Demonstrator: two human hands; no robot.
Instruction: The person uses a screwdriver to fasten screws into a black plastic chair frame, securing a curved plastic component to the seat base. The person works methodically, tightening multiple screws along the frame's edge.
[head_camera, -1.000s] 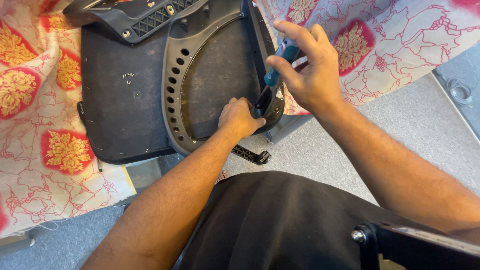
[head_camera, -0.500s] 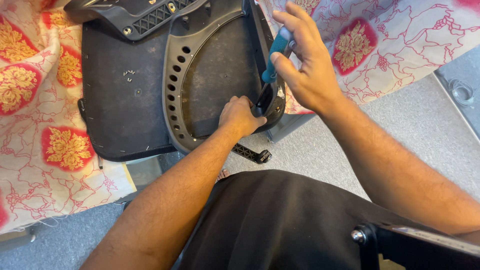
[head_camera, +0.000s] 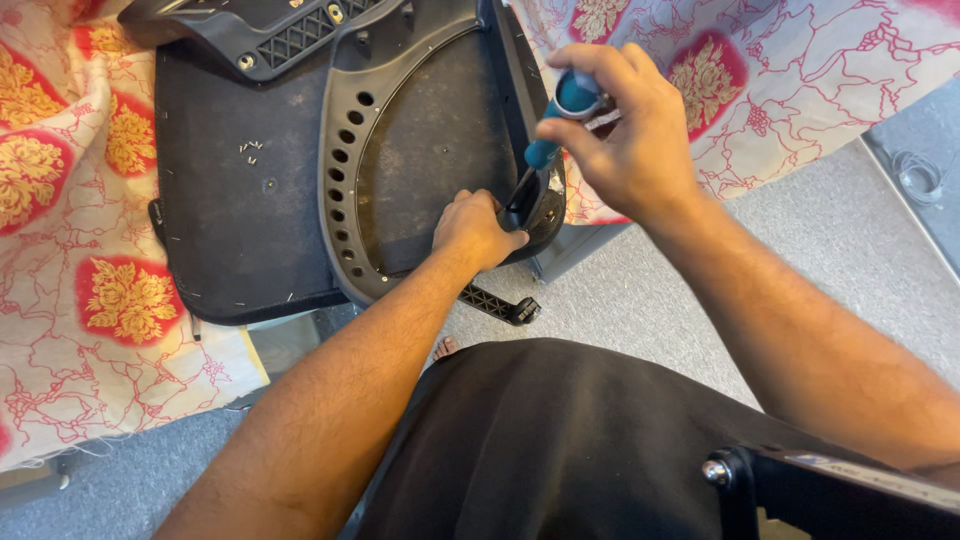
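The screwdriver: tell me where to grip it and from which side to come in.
Grip the screwdriver by its thick teal handle, coming from above and the right, as the right hand does. The thin shaft slants down-left into the grey plastic frame, where the left hand rests by the tip, leaving only the upper end free.

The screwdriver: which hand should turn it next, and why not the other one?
Probably the right hand. It already grips the blue-handled screwdriver, whose tip points down at the rim of the grey plastic chair frame. The left hand is pressed flat on that frame beside the tip, steadying it.
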